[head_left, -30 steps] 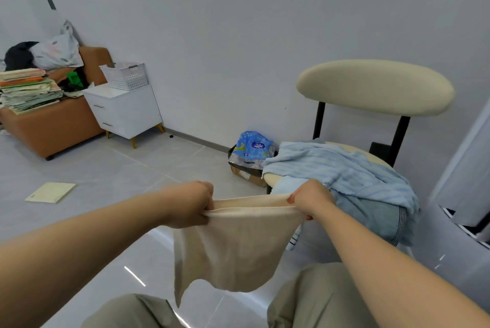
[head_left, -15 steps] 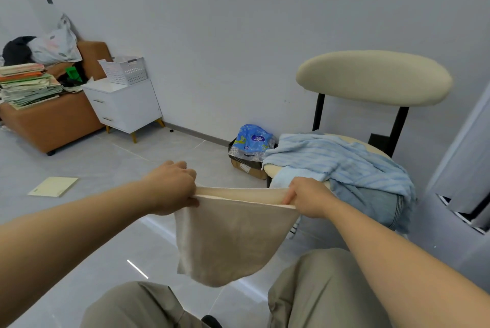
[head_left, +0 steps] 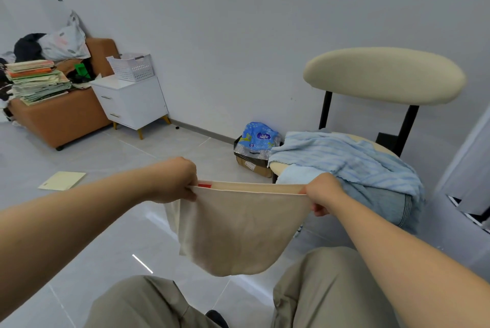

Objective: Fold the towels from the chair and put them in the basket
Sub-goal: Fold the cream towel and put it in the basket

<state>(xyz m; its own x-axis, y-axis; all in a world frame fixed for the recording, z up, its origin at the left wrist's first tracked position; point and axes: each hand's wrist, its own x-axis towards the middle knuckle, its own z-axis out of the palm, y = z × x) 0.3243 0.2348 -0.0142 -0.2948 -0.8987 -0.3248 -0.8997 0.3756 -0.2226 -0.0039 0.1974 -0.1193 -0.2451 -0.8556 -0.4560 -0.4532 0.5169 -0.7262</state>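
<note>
A beige towel (head_left: 238, 229) hangs doubled over in the air above my knees, its top edge stretched flat. My left hand (head_left: 176, 180) pinches its left corners, where a small red tag shows. My right hand (head_left: 322, 193) grips its right corners. Just behind, the cream chair (head_left: 384, 75) carries a striped light-blue towel (head_left: 344, 158) and a darker blue-grey one (head_left: 384, 203) draped over the seat's front. A white perforated basket (head_left: 131, 66) stands far off on the white nightstand (head_left: 132, 105) at the left wall.
An orange sofa (head_left: 61, 118) with stacked books and bags sits at far left. A cardboard box with a blue plastic pack (head_left: 258, 142) lies on the floor beside the chair. A pale yellow sheet (head_left: 62, 180) lies on the tiles. A grey-white unit (head_left: 466, 168) stands at right.
My hands moved apart and pulled the towel's top edge taut. The loose lower corner that hung down has come up, so the towel now hangs shorter and doubled.
</note>
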